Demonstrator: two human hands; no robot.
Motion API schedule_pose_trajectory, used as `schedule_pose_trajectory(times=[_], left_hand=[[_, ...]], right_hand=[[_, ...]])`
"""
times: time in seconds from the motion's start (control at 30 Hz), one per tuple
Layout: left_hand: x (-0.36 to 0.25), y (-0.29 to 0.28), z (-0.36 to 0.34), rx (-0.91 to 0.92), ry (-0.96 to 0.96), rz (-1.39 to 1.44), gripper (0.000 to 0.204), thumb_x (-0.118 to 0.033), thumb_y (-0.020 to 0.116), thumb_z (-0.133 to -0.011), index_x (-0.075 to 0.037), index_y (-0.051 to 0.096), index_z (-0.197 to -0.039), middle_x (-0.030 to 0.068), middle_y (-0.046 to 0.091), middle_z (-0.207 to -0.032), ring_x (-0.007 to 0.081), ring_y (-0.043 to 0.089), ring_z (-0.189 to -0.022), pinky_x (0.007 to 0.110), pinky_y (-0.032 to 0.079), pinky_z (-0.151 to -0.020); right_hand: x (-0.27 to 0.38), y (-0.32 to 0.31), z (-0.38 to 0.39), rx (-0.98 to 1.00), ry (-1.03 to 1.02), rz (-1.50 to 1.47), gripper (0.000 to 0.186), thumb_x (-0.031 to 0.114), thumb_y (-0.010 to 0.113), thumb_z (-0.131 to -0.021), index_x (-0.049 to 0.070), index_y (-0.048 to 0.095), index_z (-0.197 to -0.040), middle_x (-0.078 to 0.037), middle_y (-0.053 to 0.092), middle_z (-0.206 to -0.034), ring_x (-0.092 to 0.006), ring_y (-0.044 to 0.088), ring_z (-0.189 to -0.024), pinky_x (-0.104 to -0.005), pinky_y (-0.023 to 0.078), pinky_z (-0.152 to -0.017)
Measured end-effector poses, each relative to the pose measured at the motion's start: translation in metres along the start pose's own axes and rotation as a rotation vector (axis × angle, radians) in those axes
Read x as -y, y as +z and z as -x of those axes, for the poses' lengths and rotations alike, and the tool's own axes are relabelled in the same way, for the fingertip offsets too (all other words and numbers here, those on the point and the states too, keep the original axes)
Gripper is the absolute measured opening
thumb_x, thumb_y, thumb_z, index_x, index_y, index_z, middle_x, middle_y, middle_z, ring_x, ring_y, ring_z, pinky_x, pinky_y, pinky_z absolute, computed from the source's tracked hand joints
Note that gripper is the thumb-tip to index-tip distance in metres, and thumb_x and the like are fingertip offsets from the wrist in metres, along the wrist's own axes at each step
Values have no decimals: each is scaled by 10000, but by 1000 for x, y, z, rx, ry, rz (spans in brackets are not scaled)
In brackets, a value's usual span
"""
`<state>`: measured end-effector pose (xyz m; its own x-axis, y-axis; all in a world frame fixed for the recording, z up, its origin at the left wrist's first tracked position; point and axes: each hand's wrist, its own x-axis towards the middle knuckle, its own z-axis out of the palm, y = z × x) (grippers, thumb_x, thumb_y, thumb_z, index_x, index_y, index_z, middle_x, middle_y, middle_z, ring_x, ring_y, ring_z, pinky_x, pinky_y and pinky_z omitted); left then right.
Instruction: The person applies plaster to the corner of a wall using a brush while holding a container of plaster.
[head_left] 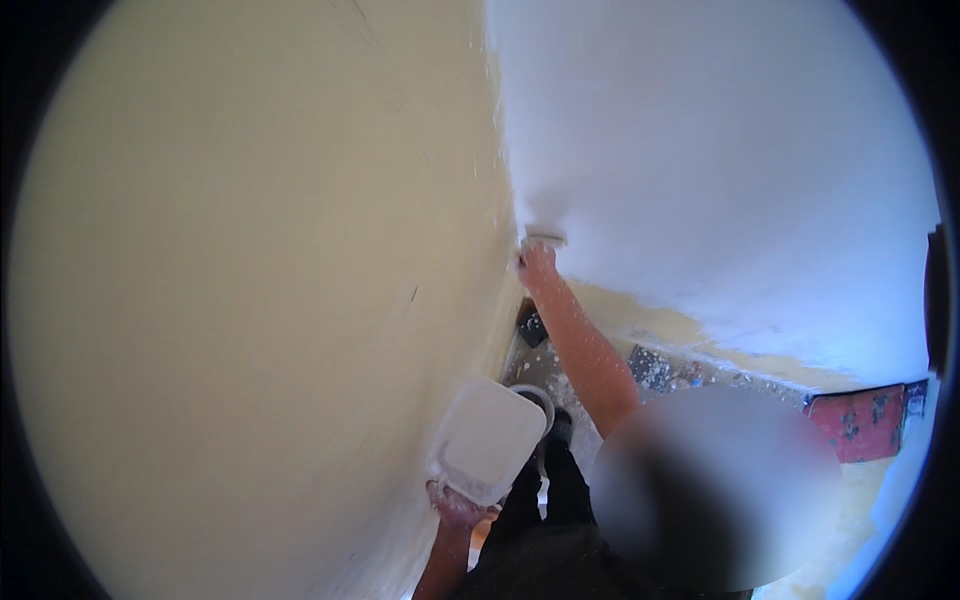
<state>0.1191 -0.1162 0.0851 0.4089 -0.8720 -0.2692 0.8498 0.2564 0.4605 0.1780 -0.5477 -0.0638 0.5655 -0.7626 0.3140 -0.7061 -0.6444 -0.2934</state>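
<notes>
My right hand is closed on a flat, blurred tool against the white-coated wall, right at the inside corner with the pale yellow wall. The tool casts a shadow just above it. My left hand, smeared with white, grips the near end of a white rectangular plastic tray low beside the yellow wall. A round pale container shows partly behind the tray, near my feet. My right forearm is speckled with white.
The floor below the corner is splattered with white flakes, with a dark object in the corner. A worn red panel is at the far right. Yellow shows along the white wall's bottom. A large blurred patch covers the lower right.
</notes>
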Motion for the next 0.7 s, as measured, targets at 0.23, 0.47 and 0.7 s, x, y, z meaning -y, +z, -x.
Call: schedule_pose_trajectory(times=[0.23, 0.47, 0.7], left_hand=[[0, 4, -11, 17, 91, 4, 808, -522, 496, -774, -175, 232, -1454, 134, 309, -1461, 329, 333, -1323, 527, 286, -1074], [-3, 11, -15, 13, 28, -15, 755, -440, 454, -790, -141, 240, -1449, 133, 342, -1444, 331, 347, -1317, 518, 315, -1061], [-2, -15, -11, 75, -58, 191, 720, -456, 425, -840, -115, 237, -1446, 133, 335, -1443, 340, 355, -1306, 520, 316, -1060]], right_hand=[[105, -304, -106, 61, -30, -65, 275, 204, 538, -795, 177, 628, -1053, -95, 626, -1051, -291, 520, -1074, -504, 391, -881], [158, -409, -110, -169, 77, -2189, 165, 128, 493, -886, 139, 529, -726, -23, 483, -600, -171, 452, -527, -361, 430, -575], [79, -283, -96, -276, 102, -1633, 438, 462, 556, -860, 121, 530, -1134, -22, 579, -793, -123, 547, -623, -287, 466, -522]])
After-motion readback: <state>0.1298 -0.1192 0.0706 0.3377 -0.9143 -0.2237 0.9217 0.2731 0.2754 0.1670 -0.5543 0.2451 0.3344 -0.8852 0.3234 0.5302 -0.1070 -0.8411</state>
